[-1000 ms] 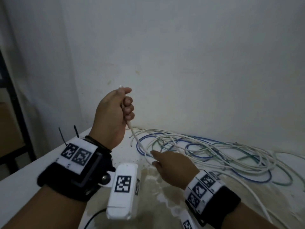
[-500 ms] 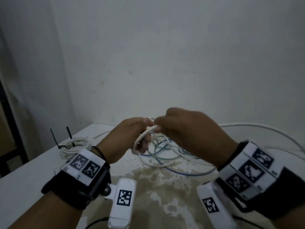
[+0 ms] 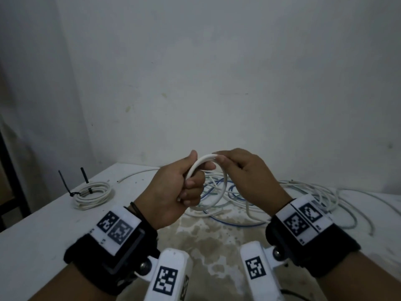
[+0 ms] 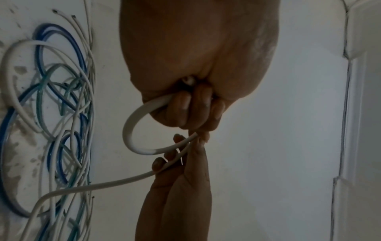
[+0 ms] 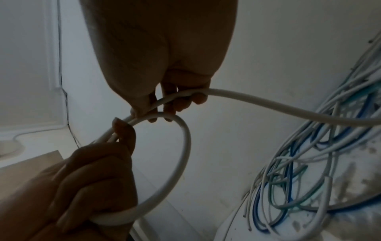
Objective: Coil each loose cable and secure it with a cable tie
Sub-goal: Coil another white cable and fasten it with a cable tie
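A thick white cable (image 3: 223, 183) is bent into one loop above the table, also seen as the loop (image 4: 132, 130) and the loop (image 5: 181, 163) in the wrist views. My left hand (image 3: 180, 183) grips the loop's near side in a fist. My right hand (image 3: 238, 168) pinches the loop's top between thumb and fingers. From there the cable's free length (image 5: 288, 110) runs down to a tangle of white, blue and green cables (image 3: 271, 198) on the table. A coiled white cable (image 3: 93, 194) bound with black cable ties (image 3: 65, 183) lies at the left.
The white table (image 3: 43, 231) has a brown stained patch (image 3: 201, 237) in front of me. A plain wall stands close behind the tangle. A dark frame shows at the far left edge, beyond the table's left side.
My right hand rose from the tangle with the cable and met the left hand. The cable end that the left hand held upright is now bent into a loop held by both hands.
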`<state>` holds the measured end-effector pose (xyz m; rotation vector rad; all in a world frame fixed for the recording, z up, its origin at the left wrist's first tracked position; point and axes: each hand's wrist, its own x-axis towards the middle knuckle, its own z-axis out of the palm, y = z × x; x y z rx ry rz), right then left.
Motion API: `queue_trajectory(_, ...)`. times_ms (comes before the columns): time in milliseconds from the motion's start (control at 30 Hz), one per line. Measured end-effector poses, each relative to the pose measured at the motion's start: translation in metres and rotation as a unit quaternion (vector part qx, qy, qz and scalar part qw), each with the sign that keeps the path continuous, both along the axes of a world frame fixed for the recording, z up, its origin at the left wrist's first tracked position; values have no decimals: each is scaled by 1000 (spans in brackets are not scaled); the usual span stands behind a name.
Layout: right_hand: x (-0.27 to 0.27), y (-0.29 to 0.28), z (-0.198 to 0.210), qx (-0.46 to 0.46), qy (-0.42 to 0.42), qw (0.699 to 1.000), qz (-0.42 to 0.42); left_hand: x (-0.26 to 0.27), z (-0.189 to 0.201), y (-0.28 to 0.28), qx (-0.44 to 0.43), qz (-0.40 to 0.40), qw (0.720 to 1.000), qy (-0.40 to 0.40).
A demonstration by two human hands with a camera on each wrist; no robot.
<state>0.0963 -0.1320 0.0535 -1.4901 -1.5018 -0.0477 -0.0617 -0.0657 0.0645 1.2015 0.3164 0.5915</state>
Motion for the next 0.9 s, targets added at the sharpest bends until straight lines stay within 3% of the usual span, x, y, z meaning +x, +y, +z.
queue_trajectory(133,-8,-3,1,4,86,995,54,1,1,-7,16,14,1000,-12)
queue_trajectory(433,-6,-3,-4,35,74,996,43,2,0,-11,11,10,1000,-14)
queue_trajectory(633,2,-3,-24,32,62,997,-12,-7,21,2,-63,53,988,-131)
queue_trajectory(900,10,4,-53,-31,-39,997,-58,-35,53,33,-56,161,958,-230)
